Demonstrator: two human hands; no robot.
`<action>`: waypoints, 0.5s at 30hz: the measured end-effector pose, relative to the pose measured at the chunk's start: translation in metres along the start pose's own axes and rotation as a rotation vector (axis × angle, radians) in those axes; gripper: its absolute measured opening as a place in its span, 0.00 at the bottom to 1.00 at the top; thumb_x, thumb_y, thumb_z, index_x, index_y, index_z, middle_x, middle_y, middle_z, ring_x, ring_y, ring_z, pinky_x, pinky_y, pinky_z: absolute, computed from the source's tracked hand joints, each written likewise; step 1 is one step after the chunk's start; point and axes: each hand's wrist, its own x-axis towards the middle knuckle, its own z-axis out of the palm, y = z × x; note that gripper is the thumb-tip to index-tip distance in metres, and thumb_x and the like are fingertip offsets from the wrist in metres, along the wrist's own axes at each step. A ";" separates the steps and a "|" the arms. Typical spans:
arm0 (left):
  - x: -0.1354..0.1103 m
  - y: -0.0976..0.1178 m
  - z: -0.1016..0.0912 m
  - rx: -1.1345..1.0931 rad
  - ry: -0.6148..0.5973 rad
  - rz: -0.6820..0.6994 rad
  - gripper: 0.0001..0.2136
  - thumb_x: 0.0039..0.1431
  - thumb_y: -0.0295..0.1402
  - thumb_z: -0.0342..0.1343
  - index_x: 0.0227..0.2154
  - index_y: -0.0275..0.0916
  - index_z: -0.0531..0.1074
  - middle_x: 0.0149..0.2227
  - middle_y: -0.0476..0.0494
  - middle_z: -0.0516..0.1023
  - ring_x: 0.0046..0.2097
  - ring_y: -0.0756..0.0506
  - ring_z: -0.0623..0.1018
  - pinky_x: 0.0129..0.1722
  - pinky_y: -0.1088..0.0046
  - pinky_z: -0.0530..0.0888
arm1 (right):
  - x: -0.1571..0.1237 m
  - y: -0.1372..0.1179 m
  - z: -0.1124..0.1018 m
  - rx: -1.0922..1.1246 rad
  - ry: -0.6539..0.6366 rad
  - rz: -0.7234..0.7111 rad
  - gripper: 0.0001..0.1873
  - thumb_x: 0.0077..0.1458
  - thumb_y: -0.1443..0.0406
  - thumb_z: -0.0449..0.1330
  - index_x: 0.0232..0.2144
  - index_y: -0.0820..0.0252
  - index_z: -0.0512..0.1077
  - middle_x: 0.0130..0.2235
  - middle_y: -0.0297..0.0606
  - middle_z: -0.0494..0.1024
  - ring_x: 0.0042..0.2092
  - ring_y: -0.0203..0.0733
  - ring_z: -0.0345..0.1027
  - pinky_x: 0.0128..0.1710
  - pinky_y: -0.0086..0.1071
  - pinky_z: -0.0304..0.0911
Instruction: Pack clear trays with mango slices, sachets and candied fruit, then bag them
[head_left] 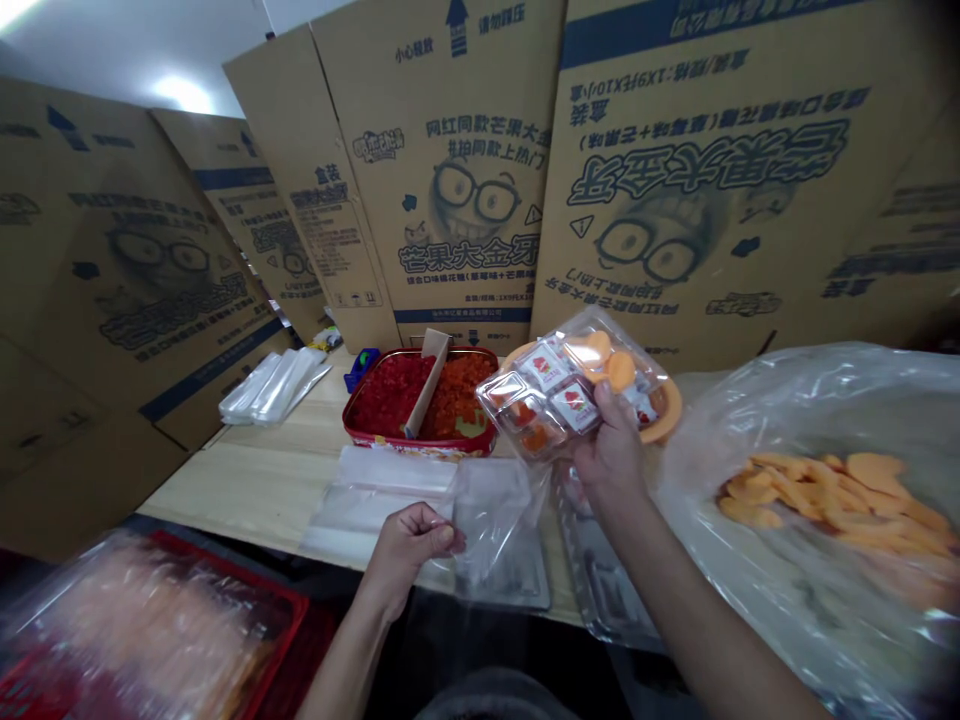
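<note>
My right hand (616, 455) grips a clear plastic tray (517, 400), tilted above the table. In its compartments are small white packets with red print (576, 404), orange flat pieces (592, 350) and red-orange bits. Lower and to the left, my left hand (411, 552) is closed in a pinch on the edge of a clear plastic bag (501, 535). The bag's film stretches up toward the tray; whether it touches the tray I cannot tell. Flat clear bags (364, 495) lie on the table beyond my left hand. Clear empty trays (592, 565) sit beneath my right forearm.
A red-rimmed tub (382, 443) with a cardboard divider (427, 385) holds red and orange bits. Behind the held tray is an orange bowl (670, 410). A big plastic bag of orange pieces (825, 490) stands right, a red crate (289, 600) lower left. Cardboard boxes (360, 90) wall the back.
</note>
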 end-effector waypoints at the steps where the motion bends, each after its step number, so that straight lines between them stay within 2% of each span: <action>1: -0.001 0.000 0.000 0.002 -0.007 0.004 0.15 0.34 0.41 0.66 0.20 0.35 0.69 0.22 0.44 0.78 0.26 0.47 0.76 0.29 0.73 0.69 | 0.001 0.001 0.000 0.000 -0.001 -0.005 0.14 0.40 0.67 0.65 0.33 0.60 0.70 0.30 0.29 0.78 0.33 0.34 0.72 0.34 0.30 0.71; 8: 0.001 -0.004 -0.005 -0.011 -0.083 -0.005 0.14 0.37 0.40 0.65 0.21 0.35 0.69 0.24 0.43 0.78 0.27 0.48 0.75 0.31 0.72 0.68 | 0.003 0.010 -0.004 0.002 -0.007 -0.044 0.18 0.42 0.65 0.65 0.38 0.56 0.70 0.35 0.29 0.78 0.38 0.35 0.72 0.40 0.34 0.69; 11: 0.002 -0.005 -0.007 -0.025 -0.115 0.005 0.13 0.39 0.40 0.64 0.21 0.35 0.70 0.25 0.43 0.78 0.28 0.49 0.74 0.31 0.73 0.67 | 0.001 0.012 -0.004 -0.004 -0.043 -0.070 0.16 0.43 0.65 0.64 0.39 0.57 0.70 0.34 0.30 0.78 0.38 0.36 0.72 0.42 0.35 0.68; 15: 0.002 -0.006 -0.002 -0.054 -0.051 0.010 0.14 0.38 0.39 0.65 0.20 0.34 0.69 0.23 0.44 0.78 0.27 0.50 0.74 0.30 0.75 0.67 | -0.006 0.010 0.002 0.016 -0.075 -0.047 0.12 0.44 0.65 0.63 0.35 0.58 0.71 0.31 0.30 0.78 0.38 0.36 0.72 0.43 0.35 0.68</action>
